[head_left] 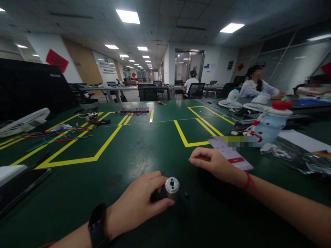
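Observation:
My left hand (142, 201), with a black band on the wrist, holds a small silver cylindrical motor (172, 186) upright between thumb and fingers. The motor's round top faces up, with a dark shaft and small holes in it. Just right of the motor a tiny dark part (186, 194) lies on the green table (144, 148). My right hand (213, 161) is farther right and forward, its fingers curled together beside a printed card (234, 155); whether anything is between those fingertips is hidden.
Loose wires (62, 136) and a small device (93, 117) lie at the left, near a phone (23, 189). A light blue cup (271, 125) and plastic bags (281, 151) stand right. People sit beyond.

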{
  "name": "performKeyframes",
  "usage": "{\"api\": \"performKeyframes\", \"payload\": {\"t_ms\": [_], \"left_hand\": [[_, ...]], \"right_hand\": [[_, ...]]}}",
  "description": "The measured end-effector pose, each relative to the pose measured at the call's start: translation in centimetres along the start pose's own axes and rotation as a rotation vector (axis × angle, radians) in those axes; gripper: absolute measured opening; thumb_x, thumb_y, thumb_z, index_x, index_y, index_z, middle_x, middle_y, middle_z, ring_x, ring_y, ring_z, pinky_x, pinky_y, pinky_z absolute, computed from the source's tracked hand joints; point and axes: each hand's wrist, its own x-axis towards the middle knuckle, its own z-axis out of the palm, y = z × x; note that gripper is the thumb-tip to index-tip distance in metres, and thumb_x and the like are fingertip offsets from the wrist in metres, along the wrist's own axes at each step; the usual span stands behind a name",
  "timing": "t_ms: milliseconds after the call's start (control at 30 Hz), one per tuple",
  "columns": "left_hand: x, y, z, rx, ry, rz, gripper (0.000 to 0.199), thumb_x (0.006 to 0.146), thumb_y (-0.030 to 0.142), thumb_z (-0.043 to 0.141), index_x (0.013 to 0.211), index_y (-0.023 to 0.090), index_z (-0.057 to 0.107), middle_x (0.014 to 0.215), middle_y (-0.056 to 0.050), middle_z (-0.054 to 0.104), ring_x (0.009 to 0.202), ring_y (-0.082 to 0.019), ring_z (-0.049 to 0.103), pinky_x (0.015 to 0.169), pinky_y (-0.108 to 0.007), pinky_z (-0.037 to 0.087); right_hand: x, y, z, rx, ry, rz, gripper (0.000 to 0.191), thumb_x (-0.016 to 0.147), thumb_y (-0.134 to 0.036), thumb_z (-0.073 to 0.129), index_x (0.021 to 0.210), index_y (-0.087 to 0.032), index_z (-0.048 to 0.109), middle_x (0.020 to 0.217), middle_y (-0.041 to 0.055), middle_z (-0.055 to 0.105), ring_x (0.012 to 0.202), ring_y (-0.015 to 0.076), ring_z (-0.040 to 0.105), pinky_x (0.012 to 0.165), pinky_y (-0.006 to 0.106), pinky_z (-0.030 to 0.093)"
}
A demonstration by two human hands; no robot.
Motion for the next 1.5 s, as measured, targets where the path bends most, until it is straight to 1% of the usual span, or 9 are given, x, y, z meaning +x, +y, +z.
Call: {"api": "performKeyframes", "payload": {"t_ms": [167,300,467,567,800,1033,1233,1367,1500], "left_hand": [[-0.1,0.1,0.0,-0.008,0.002,-0.006,0.017,0.091,0.036,0.062,0.089,0.020,0.057,0.087,0.000,0.055,0.077,-0.017,0.051,0.067,-0.027,0.037],[-0.1,0.1,-0.1,0.001,0.001,0.001,0.018,0.091,0.037,0.062,0.089,0.019,0.057,0.086,0.000,0.055,0.076,-0.017,0.051,0.066,-0.027,0.036],[-0.2,0.1,0.0,0.009,0.005,0.002,0.019,0.091,0.037,0.062,0.088,0.019,0.057,0.085,0.000,0.055,0.076,-0.017,0.051,0.065,-0.027,0.036],[-0.1,0.0,0.0,0.013,0.005,0.001,0.020,0.091,0.039,0.062,0.088,0.019,0.058,0.085,0.000,0.055,0.076,-0.017,0.050,0.065,-0.026,0.036],[-0.1,-0.1,0.1,0.020,0.013,0.015,0.019,0.091,0.039,0.062,0.092,0.020,0.058,0.085,0.000,0.056,0.075,-0.017,0.051,0.066,-0.027,0.037],[0.0,-0.3,0.3,0.023,0.010,0.021,0.018,0.091,0.038,0.061,0.094,0.020,0.059,0.087,-0.001,0.057,0.078,-0.018,0.052,0.069,-0.028,0.038],[0.0,0.0,0.0,0.016,0.014,0.007,0.019,0.090,0.038,0.063,0.089,0.020,0.058,0.085,0.000,0.055,0.074,-0.017,0.051,0.064,-0.026,0.036],[-0.1,0.1,0.0,0.011,0.004,0.000,0.020,0.091,0.039,0.062,0.089,0.020,0.058,0.086,0.000,0.055,0.076,-0.017,0.051,0.064,-0.026,0.036],[-0.1,0.0,0.0,0.007,0.003,0.001,0.020,0.091,0.039,0.061,0.089,0.020,0.057,0.086,0.000,0.055,0.076,-0.017,0.051,0.065,-0.027,0.036]], "right_hand": [[0.6,1.5,-0.3,-0.054,0.101,0.105,0.026,0.088,-0.039,0.061,0.096,-0.015,0.068,0.087,0.0036,0.068,0.076,0.0162,0.062,0.069,0.031,0.048],[0.4,1.1,-0.1,-0.227,0.002,0.007,0.021,0.088,-0.036,0.062,0.093,-0.017,0.071,0.087,0.0029,0.066,0.073,0.0149,0.057,0.064,0.029,0.045],[-0.5,-1.0,0.7,-0.288,-0.226,-0.199,0.025,0.078,-0.036,0.075,0.097,-0.021,0.072,0.102,0.0036,0.063,0.094,0.0186,0.058,0.085,0.034,0.045],[-1.0,-2.0,1.8,-0.292,-0.317,-0.244,0.018,0.076,-0.035,0.077,0.089,-0.022,0.074,0.099,0.0025,0.062,0.092,0.0177,0.058,0.085,0.033,0.044],[-0.9,-3.9,3.9,-0.051,0.017,-0.245,0.011,0.085,-0.031,0.070,0.089,-0.020,0.071,0.090,0.0012,0.058,0.079,0.0128,0.055,0.068,0.024,0.045],[-0.9,-5.1,4.8,-0.066,-0.101,-0.231,0.010,0.086,-0.027,0.068,0.092,-0.021,0.072,0.093,0.0013,0.057,0.076,0.0117,0.055,0.068,0.024,0.046],[0.0,-2.7,2.5,0.056,0.098,-0.033,0.023,0.089,-0.035,0.061,0.103,-0.019,0.068,0.090,0.0028,0.063,0.075,0.0135,0.056,0.066,0.026,0.046],[1.1,0.0,0.4,-0.003,0.233,0.114,0.025,0.087,-0.038,0.061,0.094,-0.016,0.070,0.076,0.0010,0.063,0.067,0.0132,0.054,0.060,0.026,0.044],[1.7,2.0,-0.2,-0.009,0.243,0.136,0.028,0.086,-0.040,0.059,0.092,-0.014,0.069,0.076,0.0017,0.063,0.063,0.0125,0.054,0.058,0.026,0.043]]}}
